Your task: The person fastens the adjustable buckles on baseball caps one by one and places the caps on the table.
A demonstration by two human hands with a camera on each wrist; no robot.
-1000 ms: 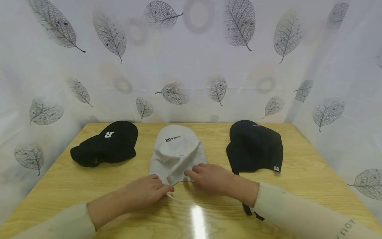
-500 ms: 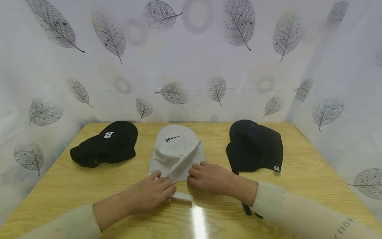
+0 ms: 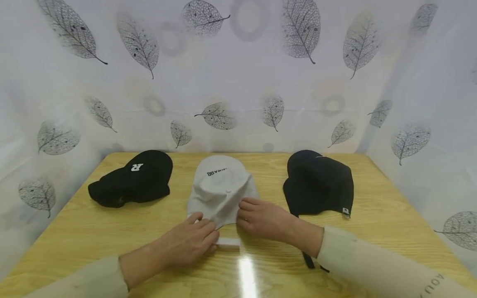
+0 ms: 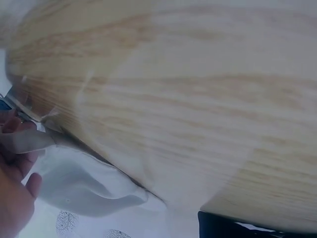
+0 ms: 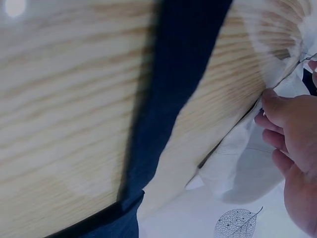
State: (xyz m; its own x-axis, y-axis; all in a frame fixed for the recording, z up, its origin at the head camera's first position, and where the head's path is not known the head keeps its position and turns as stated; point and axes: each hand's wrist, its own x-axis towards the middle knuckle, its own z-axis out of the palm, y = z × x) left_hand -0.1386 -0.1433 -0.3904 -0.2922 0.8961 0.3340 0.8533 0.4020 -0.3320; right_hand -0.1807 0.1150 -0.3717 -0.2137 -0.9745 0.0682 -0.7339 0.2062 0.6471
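A light grey baseball cap [image 3: 222, 192] lies in the middle of the table, its lettered brim toward the back. My left hand [image 3: 189, 240] is at the cap's near left edge and holds its white strap [image 3: 228, 243], whose free end sticks out to the right. In the left wrist view the strap [image 4: 27, 141] crosses the curled fingers. My right hand [image 3: 262, 218] pinches the cap's near right edge; the right wrist view shows the thumb [image 5: 277, 106] and fingers at the cloth rim. The left fingertips are partly hidden in the head view.
On the left lies a black cap [image 3: 139, 182] with a white letter R. A second dark cap [image 3: 320, 184] lies on the right, its dark strap [image 3: 308, 260] trailing under my right forearm. A leaf-print curtain [image 3: 238, 82] surrounds the wooden table [image 3: 141, 225].
My left hand has moved slightly right, and the white strap's end now shows farther out beside it. My right hand has shifted slightly right along the cap's edge. The dark caps stay put.
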